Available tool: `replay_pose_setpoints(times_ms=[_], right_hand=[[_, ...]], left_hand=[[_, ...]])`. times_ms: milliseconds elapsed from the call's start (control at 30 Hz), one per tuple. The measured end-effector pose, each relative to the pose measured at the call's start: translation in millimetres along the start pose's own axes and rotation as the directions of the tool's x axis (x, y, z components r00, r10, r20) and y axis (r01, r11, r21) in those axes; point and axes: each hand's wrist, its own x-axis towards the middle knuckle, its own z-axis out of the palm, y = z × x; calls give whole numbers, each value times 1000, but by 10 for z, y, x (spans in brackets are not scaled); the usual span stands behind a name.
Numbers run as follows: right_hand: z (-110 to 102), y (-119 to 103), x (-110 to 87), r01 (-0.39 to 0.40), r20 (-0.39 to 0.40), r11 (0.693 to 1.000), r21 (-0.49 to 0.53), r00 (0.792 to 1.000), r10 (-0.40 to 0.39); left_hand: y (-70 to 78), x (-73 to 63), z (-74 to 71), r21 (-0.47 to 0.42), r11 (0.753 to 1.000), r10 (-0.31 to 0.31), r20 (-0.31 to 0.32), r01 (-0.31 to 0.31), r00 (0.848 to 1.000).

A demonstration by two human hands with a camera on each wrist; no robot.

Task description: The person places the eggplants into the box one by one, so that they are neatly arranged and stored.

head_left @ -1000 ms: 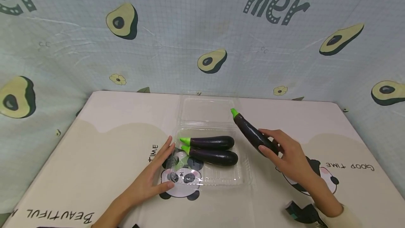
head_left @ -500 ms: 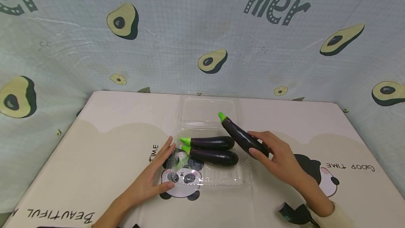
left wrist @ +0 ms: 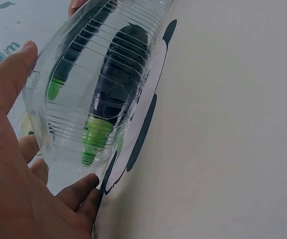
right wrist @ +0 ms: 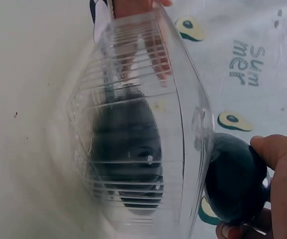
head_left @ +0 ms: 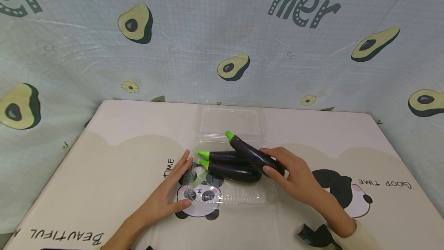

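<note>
My right hand (head_left: 295, 173) grips a dark purple eggplant (head_left: 256, 155) by its thick end. It is tilted, its green stem end up and to the left, above the clear plastic clamshell box (head_left: 243, 198). Inside the box lie two more eggplants side by side, the farther one (head_left: 222, 156) partly covered by the held one, the nearer one (head_left: 234, 171) in plain sight. My left hand (head_left: 163, 192) rests against the box's left side with fingers and thumb spread; in the left wrist view its thumb lies by the rim. The right wrist view shows the held eggplant's rounded end (right wrist: 235, 179) close to the box wall.
The box's lid (head_left: 229, 120) lies folded back toward the far table edge. A dark wrist device (head_left: 315, 235) sits by the right sleeve. The table (head_left: 114, 180) carries printed pandas and lettering, and a curtain (head_left: 187, 30) with avocado prints hangs behind it.
My right hand has moved left with its eggplant, from beside the box to over it, and the stem end has come lower. The left hand and the two eggplants inside stay put.
</note>
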Motion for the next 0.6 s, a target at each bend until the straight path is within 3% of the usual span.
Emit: replay_pose_setpoints(times_ms=[367,600], right_hand=[[95,-67,37,27,43,1000,-13,999,-27],[152,-107,59,53,72,998,-31,996,-51]], left_hand=[[-7,-1,-2,-3,1000,10,1,-10,1000],[19,3,1,14,1000,-22,5,22,1000]])
